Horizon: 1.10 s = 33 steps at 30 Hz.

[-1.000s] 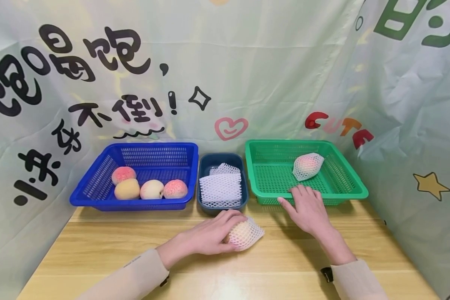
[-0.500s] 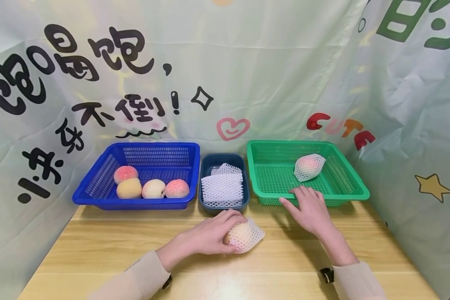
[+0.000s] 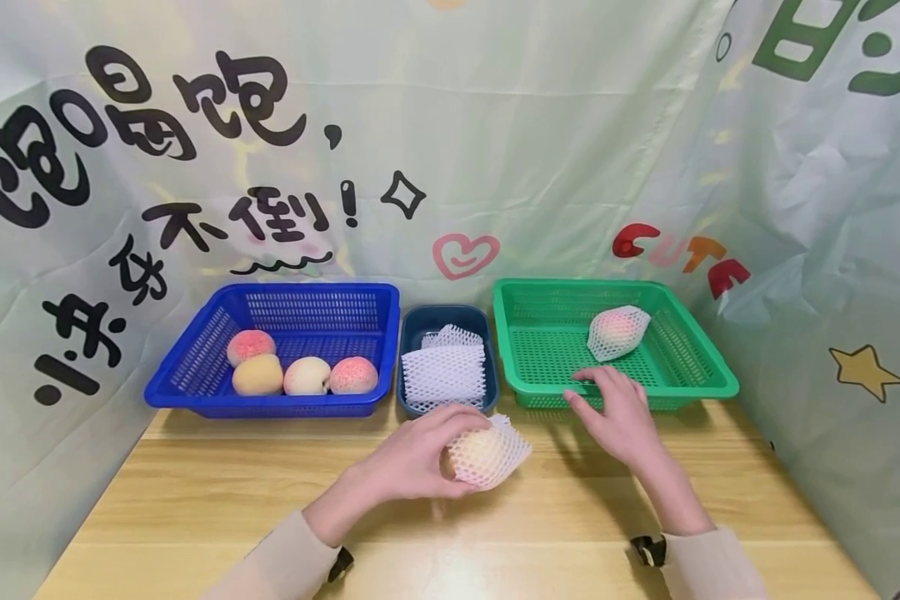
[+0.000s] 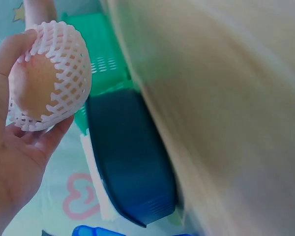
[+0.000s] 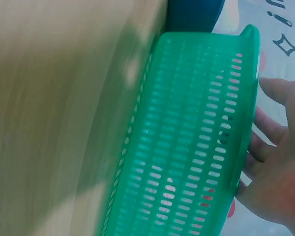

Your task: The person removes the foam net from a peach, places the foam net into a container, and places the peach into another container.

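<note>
Well, round peach [image 4: 34, 91] (white mesh sleeve [image 4: 71, 71]) in left hand [image 3: 417, 457].

Head camera looks forward-down; closer wrist views share the green basket [image 5: 179, 113].

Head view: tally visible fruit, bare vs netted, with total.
Bare fruit in blue basket: 4
Netted fruit, one in left hand, one in green basket: 2
Total: 6

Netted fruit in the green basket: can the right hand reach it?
Likely yes: the right hand is at the near rim of the green basket; nothing visible blocks the netted fruit inside.
</note>
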Tool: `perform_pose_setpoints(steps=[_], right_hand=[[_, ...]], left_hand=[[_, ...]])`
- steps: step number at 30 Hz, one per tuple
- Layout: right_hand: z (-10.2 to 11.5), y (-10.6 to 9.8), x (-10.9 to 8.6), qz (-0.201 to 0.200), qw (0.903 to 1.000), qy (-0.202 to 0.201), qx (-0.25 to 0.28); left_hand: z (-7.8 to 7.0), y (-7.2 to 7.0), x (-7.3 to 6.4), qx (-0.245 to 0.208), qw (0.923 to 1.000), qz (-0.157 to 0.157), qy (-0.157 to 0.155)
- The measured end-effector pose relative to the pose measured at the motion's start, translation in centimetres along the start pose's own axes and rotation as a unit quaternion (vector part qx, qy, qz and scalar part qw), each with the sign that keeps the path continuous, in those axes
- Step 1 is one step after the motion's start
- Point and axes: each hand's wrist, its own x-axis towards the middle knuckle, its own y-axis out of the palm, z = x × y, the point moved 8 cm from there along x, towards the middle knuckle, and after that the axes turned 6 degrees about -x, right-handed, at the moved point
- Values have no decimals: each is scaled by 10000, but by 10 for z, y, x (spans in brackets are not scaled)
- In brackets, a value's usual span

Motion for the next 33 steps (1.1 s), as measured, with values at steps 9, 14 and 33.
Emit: perform_pose_setpoints(steps=[9,14,33], right_hand=[[26,-15,1,-1120,9828,-26,1471],[46,-9,3,-722,9711,-66,2272],[115,39,8,845,9080,-21,4103]], left_hand=[[-13,-29,3,-75,9949,-912,415],[-19,-42,6,-36,9894,-1285,682],[-22,-77,5,-440,9744,-2025,869]])
